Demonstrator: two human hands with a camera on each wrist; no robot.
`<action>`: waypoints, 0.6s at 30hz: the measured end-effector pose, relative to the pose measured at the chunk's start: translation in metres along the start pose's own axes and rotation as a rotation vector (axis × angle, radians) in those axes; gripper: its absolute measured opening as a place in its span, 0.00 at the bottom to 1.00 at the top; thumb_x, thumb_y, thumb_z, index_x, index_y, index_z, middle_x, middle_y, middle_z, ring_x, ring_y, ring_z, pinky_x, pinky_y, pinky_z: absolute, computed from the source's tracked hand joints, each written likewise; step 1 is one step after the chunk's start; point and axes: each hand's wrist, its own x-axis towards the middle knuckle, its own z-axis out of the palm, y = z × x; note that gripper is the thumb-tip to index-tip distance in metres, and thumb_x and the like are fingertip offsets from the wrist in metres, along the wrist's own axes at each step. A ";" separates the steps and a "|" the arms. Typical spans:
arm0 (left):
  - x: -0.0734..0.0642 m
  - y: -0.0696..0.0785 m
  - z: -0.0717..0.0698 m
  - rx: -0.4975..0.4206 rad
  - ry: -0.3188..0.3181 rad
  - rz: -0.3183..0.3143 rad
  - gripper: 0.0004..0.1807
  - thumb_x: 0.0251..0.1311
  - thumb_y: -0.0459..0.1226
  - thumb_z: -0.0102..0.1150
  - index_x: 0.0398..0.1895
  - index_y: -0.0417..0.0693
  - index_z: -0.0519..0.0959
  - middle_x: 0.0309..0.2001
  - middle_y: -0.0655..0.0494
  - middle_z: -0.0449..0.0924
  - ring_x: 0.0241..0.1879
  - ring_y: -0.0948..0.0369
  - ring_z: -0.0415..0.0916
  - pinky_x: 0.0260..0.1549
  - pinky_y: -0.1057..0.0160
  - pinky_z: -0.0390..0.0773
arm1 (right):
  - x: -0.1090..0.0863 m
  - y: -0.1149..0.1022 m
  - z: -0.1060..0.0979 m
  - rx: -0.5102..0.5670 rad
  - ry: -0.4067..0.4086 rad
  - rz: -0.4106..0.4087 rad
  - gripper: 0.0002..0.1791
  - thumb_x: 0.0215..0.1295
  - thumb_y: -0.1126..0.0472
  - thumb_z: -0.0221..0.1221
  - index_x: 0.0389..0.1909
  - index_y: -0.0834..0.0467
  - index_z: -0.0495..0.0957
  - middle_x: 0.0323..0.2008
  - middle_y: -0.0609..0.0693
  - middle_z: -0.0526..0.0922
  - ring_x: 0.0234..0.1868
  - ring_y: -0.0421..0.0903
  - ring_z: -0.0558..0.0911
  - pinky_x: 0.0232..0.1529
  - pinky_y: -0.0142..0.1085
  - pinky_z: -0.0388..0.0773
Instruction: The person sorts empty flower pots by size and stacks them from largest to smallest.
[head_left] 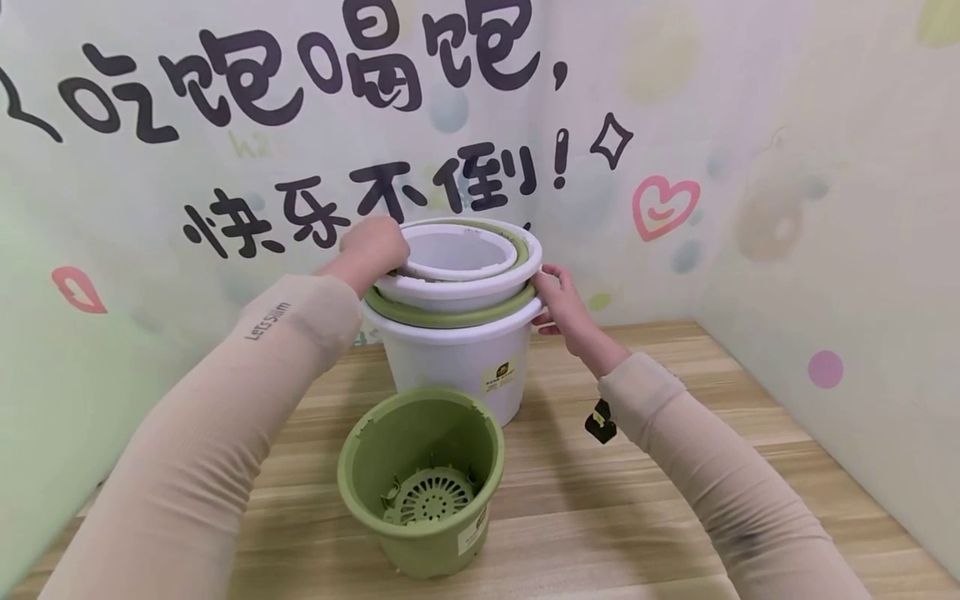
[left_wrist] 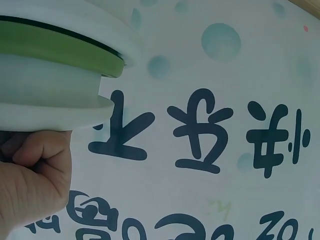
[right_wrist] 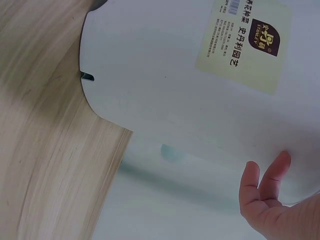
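Observation:
Large flowerpots stand nested at the back, a big white flowerpot (head_left: pixel 442 362) with a label outermost. Green and white rims rise out of it, a small white pot (head_left: pixel 461 250) innermost. My left hand (head_left: pixel 372 246) grips the upper white rim at its left, fingers curled; the left wrist view shows a gap between that white rim (left_wrist: pixel 45 116) and the green rim (left_wrist: pixel 60 47). At the stack's right side my right hand (head_left: pixel 566 308) touches the rims with its fingertips. Two loosely extended fingers (right_wrist: pixel 272 175) lie against the big pot's wall in the right wrist view.
A single green flowerpot (head_left: pixel 420 479) with a slotted bottom stands in front of the stack. A wood-patterned table (head_left: pixel 615 533) carries everything. Printed walls (head_left: pixel 787 208) enclose it at the back and sides. A small black item (head_left: pixel 600 423) shows beside the right cuff.

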 end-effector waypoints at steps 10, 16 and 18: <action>0.011 0.006 0.007 0.135 -0.029 -0.012 0.15 0.58 0.35 0.42 0.44 0.40 0.74 0.45 0.47 0.75 0.40 0.55 0.70 0.36 0.57 0.73 | 0.001 0.000 0.000 0.005 0.004 0.001 0.32 0.64 0.41 0.42 0.67 0.47 0.49 0.37 0.53 0.71 0.25 0.44 0.75 0.30 0.37 0.75; 0.012 0.007 0.010 0.193 -0.029 0.019 0.16 0.59 0.34 0.40 0.45 0.38 0.74 0.46 0.45 0.76 0.43 0.54 0.72 0.44 0.52 0.73 | 0.001 -0.001 0.000 0.009 0.007 0.001 0.32 0.64 0.42 0.43 0.66 0.47 0.50 0.35 0.52 0.71 0.24 0.44 0.75 0.28 0.36 0.75; 0.012 0.006 0.010 0.203 -0.036 0.033 0.15 0.58 0.34 0.41 0.43 0.38 0.75 0.45 0.45 0.76 0.41 0.54 0.72 0.43 0.52 0.73 | 0.000 -0.001 0.000 0.010 0.005 0.001 0.31 0.64 0.42 0.43 0.66 0.47 0.50 0.35 0.52 0.71 0.24 0.44 0.75 0.28 0.36 0.75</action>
